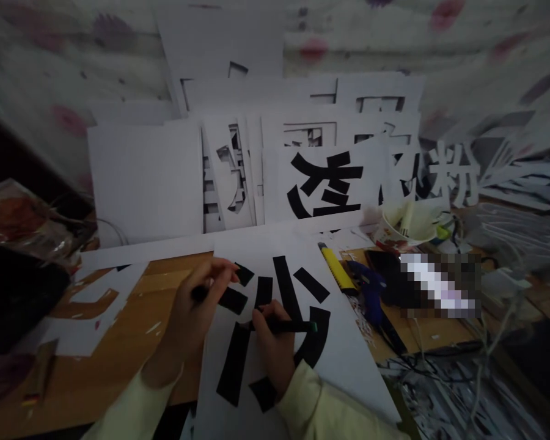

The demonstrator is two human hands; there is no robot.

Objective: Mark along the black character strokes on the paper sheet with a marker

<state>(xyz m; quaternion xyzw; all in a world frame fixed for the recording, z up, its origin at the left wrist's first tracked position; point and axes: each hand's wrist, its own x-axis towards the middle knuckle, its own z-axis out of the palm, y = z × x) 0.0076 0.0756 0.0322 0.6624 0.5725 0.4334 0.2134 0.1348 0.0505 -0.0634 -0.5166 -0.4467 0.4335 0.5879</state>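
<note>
My right hand point(275, 348) is closed around a black marker point(291, 327) with a greenish end. Its tip meets the white board point(348, 379) by the top of a thick black stroke point(233, 363). Several more black strokes of a large character lie around that hand, partly hidden by it. Over the board's left edge, my left hand point(195, 311) is curled, thumb and fingertips close together. A small dark object point(199, 294) shows in its grip, too dim to name.
Behind stand white boards with cutouts and a black-inked character board point(279, 183). Right of the work lie a yellow utility knife point(337, 269), a blue-handled tool point(371, 293) and a paper bowl point(406, 229). A cut sheet point(85, 339) lies left, and scraps and cables lie right.
</note>
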